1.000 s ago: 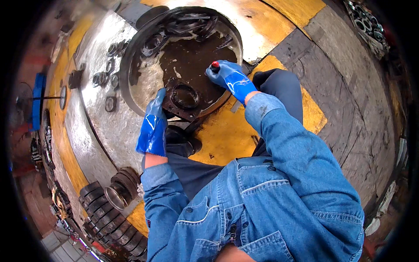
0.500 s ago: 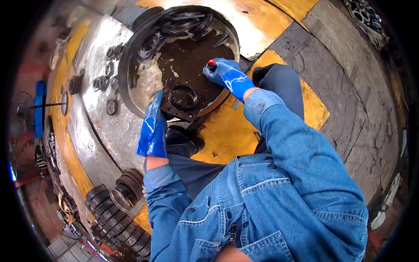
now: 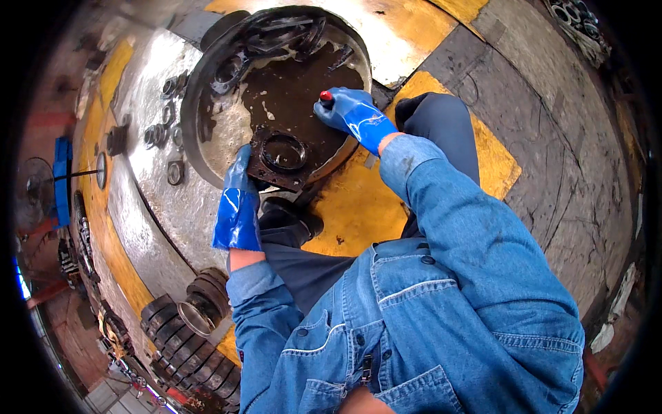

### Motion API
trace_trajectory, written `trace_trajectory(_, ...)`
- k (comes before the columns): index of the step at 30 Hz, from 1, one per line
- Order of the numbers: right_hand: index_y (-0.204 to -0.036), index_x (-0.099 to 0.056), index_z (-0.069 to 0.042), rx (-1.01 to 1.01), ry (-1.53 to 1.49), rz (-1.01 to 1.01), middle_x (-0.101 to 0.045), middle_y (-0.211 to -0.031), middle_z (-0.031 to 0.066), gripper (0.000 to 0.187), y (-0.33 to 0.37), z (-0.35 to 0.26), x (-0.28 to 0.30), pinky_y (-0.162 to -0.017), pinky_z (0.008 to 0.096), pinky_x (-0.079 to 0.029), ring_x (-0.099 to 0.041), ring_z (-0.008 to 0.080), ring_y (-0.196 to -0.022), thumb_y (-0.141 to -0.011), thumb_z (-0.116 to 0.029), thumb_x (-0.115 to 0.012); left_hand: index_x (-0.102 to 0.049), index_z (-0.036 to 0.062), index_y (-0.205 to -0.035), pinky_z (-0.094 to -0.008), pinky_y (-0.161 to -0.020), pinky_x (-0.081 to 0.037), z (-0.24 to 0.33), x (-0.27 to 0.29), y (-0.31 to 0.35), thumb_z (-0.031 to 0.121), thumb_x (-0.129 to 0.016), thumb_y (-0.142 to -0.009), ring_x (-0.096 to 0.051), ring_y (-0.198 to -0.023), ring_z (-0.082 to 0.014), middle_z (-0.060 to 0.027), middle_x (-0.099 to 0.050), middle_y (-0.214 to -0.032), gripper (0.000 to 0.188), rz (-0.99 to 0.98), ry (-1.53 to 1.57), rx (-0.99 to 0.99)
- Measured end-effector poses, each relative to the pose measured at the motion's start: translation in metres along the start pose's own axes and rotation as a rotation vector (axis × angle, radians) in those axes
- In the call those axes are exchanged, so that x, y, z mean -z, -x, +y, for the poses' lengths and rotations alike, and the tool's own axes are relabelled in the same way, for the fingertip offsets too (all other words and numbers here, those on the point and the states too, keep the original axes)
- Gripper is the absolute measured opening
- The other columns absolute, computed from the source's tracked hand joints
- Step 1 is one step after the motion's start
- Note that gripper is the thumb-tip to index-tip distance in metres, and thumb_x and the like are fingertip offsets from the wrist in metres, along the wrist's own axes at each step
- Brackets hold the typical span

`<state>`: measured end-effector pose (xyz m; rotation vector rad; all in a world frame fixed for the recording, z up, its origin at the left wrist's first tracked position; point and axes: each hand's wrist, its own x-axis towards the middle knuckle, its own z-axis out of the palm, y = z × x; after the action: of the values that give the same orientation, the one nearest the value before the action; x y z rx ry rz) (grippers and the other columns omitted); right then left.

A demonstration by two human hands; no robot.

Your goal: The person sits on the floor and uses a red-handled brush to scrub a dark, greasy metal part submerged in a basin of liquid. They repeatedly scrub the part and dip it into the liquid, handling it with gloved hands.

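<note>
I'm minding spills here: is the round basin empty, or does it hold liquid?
It holds liquid: dark fluid spreads across the basin, with pale patches on its left. How deep, I cannot tell.

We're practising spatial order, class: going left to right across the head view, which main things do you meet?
Blue oblong object → scattered small dark metal rings → left hand in blue glove → dark square metal plate with circular rim → right hand in blue glove → grey metal ring pile
</note>
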<state>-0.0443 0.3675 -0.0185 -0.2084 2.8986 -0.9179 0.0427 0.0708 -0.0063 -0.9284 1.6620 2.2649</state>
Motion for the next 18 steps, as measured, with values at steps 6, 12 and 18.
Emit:
trace_trajectory(6, -0.102, -0.079, -0.017, 0.001, -0.003, 0.019, -0.078, -0.105, 0.0104, 0.04, -0.001, 0.006, -0.004, -0.09, 0.0463, -0.058, -0.074, 0.0346, -0.102, -0.093, -0.051, -0.06, -0.069, 0.0002, -0.13, -0.042, -0.087, -0.062, 0.005, -0.008, 0.008, 0.038, -0.068, -0.101, -0.075, -0.099, -0.0279, -0.0147, -0.075, -0.117, 0.048, -0.024, -0.015, 0.003)
trace_trajectory(12, -0.101, -0.079, -0.016, 0.0, -0.005, 0.028, -0.078, -0.104, 0.0106, 0.04, -0.002, 0.005, -0.006, -0.09, 0.0462, -0.059, -0.074, 0.0347, -0.101, -0.093, -0.05, -0.06, -0.069, -0.003, -0.128, -0.0409, -0.091, -0.061, 0.003, -0.005, 0.005, 0.037, -0.068, -0.101, -0.074, -0.101, -0.0276, -0.0149, -0.075, -0.118, 0.048, -0.037, -0.002, -0.011)
trace_trajectory(18, -0.102, -0.077, -0.016, 0.012, -0.016, 0.006, -0.077, -0.107, 0.0121, 0.037, -0.003, 0.005, -0.006, -0.091, 0.0461, -0.058, -0.072, 0.0359, -0.104, -0.094, -0.049, -0.062, -0.066, 0.0028, -0.133, -0.0518, -0.097, -0.06, -0.006, 0.01, -0.009, 0.042, -0.068, -0.1, -0.071, -0.11, -0.0337, -0.0164, -0.073, -0.125, 0.052, -0.083, -0.009, -0.069)
